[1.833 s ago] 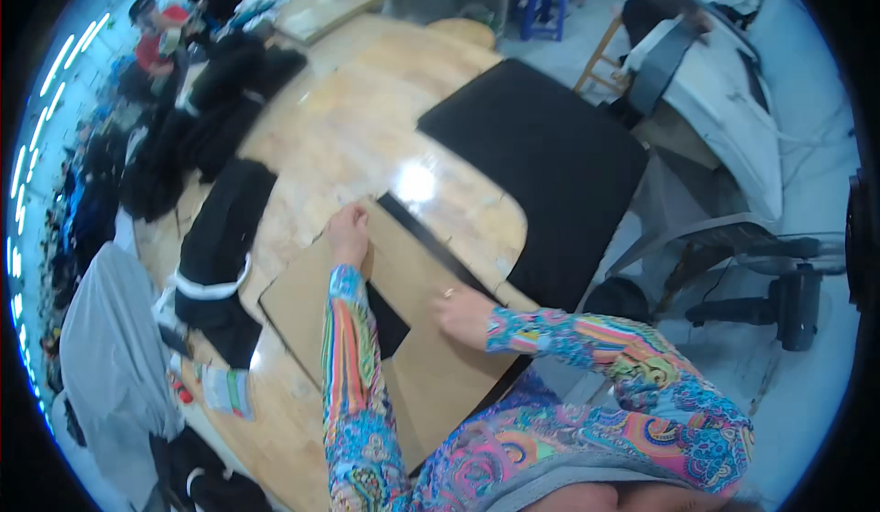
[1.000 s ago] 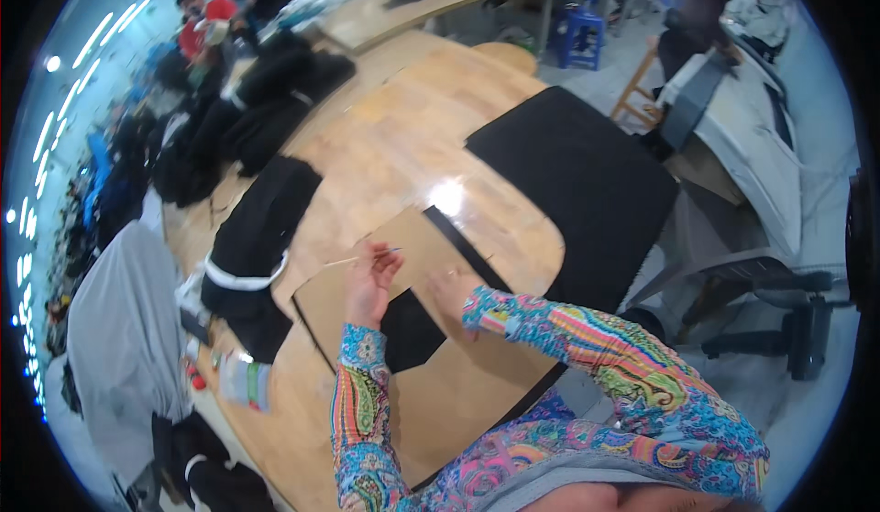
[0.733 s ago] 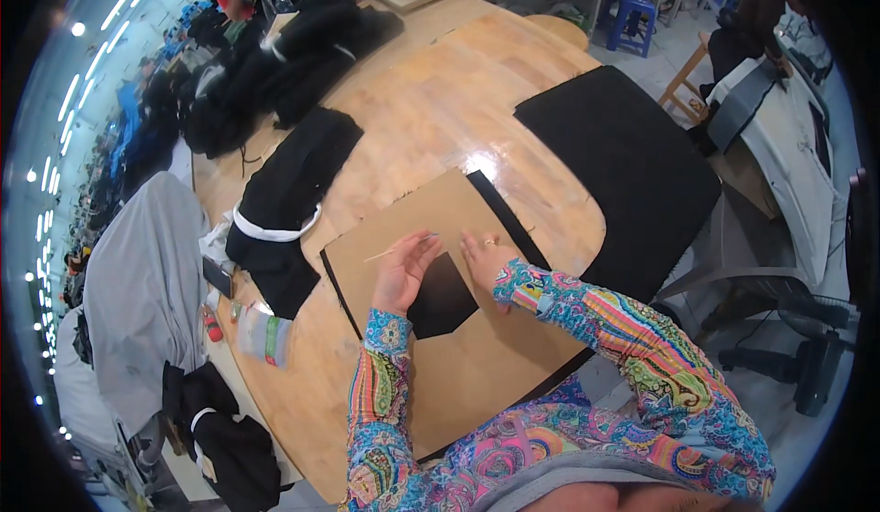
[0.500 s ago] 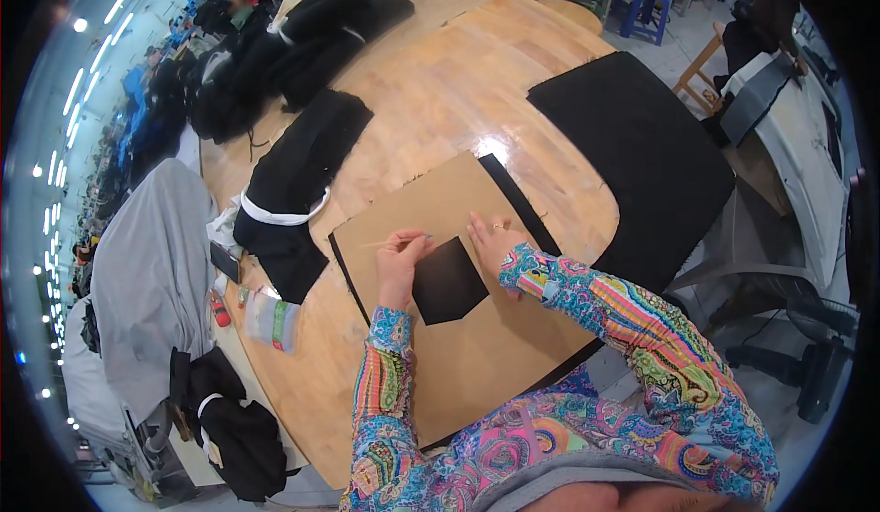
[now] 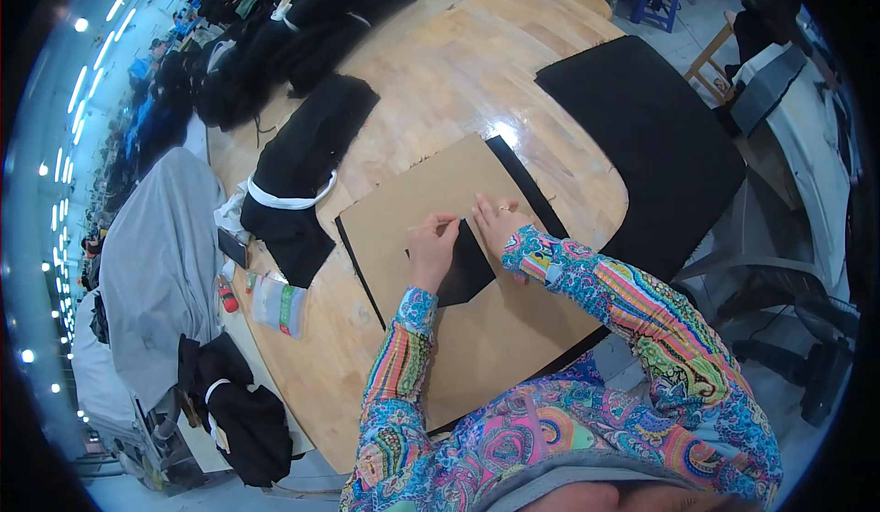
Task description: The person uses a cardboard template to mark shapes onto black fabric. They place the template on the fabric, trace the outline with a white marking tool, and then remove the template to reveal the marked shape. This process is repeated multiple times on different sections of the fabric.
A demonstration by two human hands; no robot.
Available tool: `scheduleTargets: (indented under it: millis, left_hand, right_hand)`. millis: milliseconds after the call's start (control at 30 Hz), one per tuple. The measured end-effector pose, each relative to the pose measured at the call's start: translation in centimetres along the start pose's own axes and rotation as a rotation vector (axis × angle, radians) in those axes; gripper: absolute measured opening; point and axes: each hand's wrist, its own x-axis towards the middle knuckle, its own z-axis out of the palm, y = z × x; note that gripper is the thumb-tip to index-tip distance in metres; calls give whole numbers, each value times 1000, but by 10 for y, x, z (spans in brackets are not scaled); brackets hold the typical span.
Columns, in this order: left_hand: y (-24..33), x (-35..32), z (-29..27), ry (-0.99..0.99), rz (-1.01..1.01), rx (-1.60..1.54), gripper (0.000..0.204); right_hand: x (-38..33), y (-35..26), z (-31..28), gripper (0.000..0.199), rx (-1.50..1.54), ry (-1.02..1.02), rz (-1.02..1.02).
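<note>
A brown cardboard sheet (image 5: pixel 495 356) lies over black cloth (image 5: pixel 527 182), whose edges stick out around it. In the middle of the card is a black pocket-shaped area (image 5: pixel 469 269) with a pointed lower end; whether it is a cut-out or a piece on top I cannot tell. My left hand (image 5: pixel 431 248) is pinched at its upper part, covering its left side, on a thin pale stick that barely shows now. My right hand (image 5: pixel 500 228) rests on the card just right of the black shape, fingers stretched out and flat.
A large black cloth piece (image 5: pixel 642 145) hangs over the table's right edge. To the left are a black bundle tied with white (image 5: pixel 293 182), a clear plastic bag (image 5: pixel 278 306) and a small red object (image 5: pixel 227 296). More black cloth (image 5: pixel 312 31) is heaped at the far left.
My left hand has moved right and slightly up, over the black shape's upper left part. The pale stick showed clearly before. My right hand stays on the card.
</note>
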Motion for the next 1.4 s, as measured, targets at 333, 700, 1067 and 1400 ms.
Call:
scheduleTargets:
  millis: [333,700,1067,1400]
  left_hand:
    - [8,0,10,-6,174,397,15]
    - [3,5,8,23,40,11,14]
    - [6,4,9,15,48,128,13]
    - [12,2,9,10,61,122,13]
  right_hand:
    - [10,-2,6,136,722,-201,-295]
    - [10,-27,9,138,565,-206,-233]
    - [6,-17,11,126,529,-150,-154]
    - [5,-21,14,115,546,-174,-171]
